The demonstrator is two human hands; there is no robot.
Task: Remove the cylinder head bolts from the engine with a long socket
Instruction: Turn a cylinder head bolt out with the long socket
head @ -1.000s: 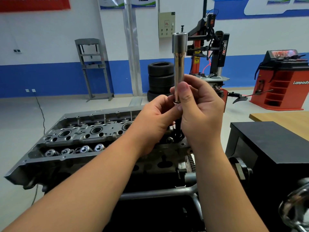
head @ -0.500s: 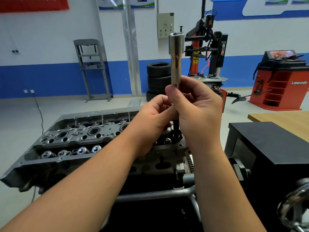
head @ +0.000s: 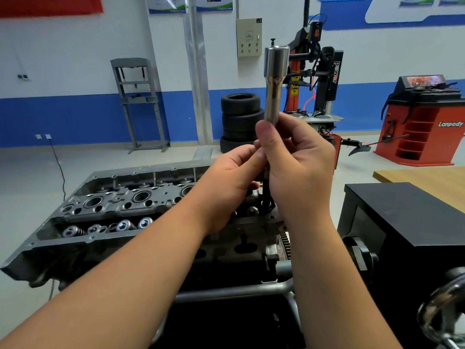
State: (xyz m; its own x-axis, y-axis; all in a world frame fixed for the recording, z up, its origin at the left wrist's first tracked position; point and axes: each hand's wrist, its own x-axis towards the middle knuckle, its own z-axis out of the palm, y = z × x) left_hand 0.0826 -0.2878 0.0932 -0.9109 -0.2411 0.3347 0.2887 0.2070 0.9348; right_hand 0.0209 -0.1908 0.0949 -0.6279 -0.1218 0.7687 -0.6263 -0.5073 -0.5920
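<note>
Head view. The right hand (head: 299, 162) grips the long socket (head: 274, 81) around its lower shank, thumb pressed on the near face, and holds it upright above the right end of the cylinder head (head: 120, 210). The wide end of the socket points up, clear of the hands. The left hand (head: 231, 180) is closed beside the right, its fingertips pinching at the bottom of the socket; exactly what it pinches is hidden. A dark shaft, apparently a bolt (head: 266, 195), hangs below the hands, reaching toward the head; whether it touches the head cannot be determined.

Handling: the socket is polished steel, rigid, and judged fairly heavy and slippery. Grasp it at the narrow shank with a full wrap of the fingers. A withdrawn bolt is likely oily; support it from beneath.
</note>
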